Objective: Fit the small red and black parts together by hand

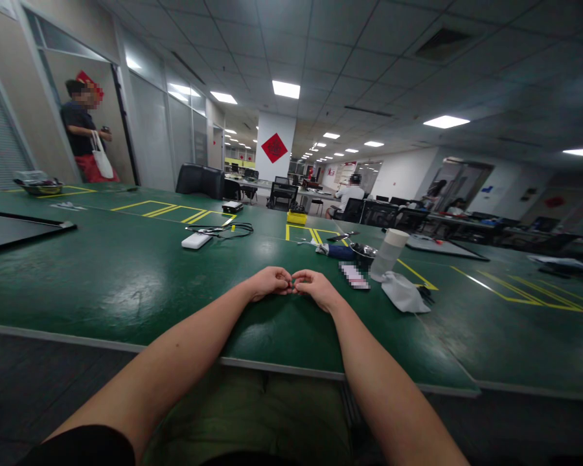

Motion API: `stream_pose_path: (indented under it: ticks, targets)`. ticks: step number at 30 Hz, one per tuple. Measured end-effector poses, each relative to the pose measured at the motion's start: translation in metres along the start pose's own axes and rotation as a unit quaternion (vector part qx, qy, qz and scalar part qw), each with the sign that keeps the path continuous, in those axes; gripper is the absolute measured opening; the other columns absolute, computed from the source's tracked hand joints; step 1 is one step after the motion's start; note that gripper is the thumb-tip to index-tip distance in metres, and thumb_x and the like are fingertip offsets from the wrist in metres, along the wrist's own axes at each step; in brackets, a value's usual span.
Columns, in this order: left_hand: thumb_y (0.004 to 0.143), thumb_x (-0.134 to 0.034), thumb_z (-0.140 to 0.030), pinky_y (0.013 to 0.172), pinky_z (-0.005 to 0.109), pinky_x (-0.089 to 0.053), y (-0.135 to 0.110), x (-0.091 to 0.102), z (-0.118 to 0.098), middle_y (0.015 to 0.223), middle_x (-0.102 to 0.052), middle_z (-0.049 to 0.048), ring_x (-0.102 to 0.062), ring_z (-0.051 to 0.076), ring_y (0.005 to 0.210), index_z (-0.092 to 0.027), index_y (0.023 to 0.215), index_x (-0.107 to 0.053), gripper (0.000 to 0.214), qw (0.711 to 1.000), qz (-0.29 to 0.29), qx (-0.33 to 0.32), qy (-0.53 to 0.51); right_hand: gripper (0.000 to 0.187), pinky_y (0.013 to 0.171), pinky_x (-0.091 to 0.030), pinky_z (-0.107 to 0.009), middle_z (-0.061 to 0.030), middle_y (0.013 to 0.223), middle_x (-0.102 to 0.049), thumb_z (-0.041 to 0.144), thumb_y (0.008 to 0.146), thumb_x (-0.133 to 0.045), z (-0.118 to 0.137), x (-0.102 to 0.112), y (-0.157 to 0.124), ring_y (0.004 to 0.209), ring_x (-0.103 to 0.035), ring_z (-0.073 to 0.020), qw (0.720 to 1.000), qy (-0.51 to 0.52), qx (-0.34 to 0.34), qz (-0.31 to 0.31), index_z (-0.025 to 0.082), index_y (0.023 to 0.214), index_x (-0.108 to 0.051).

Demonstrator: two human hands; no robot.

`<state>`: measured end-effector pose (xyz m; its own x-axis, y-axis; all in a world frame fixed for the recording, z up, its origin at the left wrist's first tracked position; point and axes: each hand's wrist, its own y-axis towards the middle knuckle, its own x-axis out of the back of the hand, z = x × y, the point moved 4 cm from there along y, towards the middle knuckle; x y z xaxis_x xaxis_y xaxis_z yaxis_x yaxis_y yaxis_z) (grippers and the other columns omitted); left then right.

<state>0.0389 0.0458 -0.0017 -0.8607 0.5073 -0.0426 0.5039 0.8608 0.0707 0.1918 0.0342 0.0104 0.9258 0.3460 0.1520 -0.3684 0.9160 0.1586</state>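
Note:
My left hand (271, 283) and my right hand (315, 288) come together just above or on the green table (126, 278), fingertips facing and almost touching. Fingers and thumb of each hand are closed in a pinch. Whatever they hold, if anything, is too small or hidden to make out. Nearest to my right hand lies a flat, pixelated pinkish rectangle (354, 275). Beyond it stand a clear bottle with a white lid (388, 254) and a crumpled white bag (402, 292).
A white box-shaped device (197, 239) with black cables lies farther back on the left. A dark blue object (340, 252) and a metal bowl (364, 252) sit right of centre. Behind is a yellow box (297, 217). A person (82, 129) with a bag stands at the doorway.

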Motion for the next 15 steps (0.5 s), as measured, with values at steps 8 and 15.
stream_pose_path:
  ticks: [8, 15]
  targets:
    - [0.069, -0.065, -0.009, 0.057, 0.02, -0.047, 0.0007, 0.0025, -0.0026, 0.068, -0.062, 0.0006, -0.057, 0.008, 0.056, -0.012, 0.091, -0.06, 0.023, 0.998, -0.025, -0.022, 0.051, 0.032, 0.07, -0.047, -0.027, -0.002, 0.079, -0.067, 0.017, 0.057, -0.069, -0.0024, 0.0051, 0.0032, 0.071, -0.061, -0.0138, 0.999, -0.01, 0.029, -0.024, 0.015, 0.088, -0.061]
    - [0.066, -0.066, -0.01, 0.055, 0.019, -0.043, 0.0015, 0.0059, -0.0048, 0.065, -0.06, -0.0016, -0.055, 0.008, 0.055, -0.013, 0.088, -0.061, 0.023, 0.995, -0.041, -0.051, 0.08, 0.02, 0.071, -0.046, -0.028, -0.0016, 0.074, -0.068, 0.02, 0.057, -0.069, -0.0006, 0.0067, 0.0038, 0.069, -0.061, -0.015, 0.997, -0.059, 0.023, -0.053, 0.016, 0.077, -0.069]
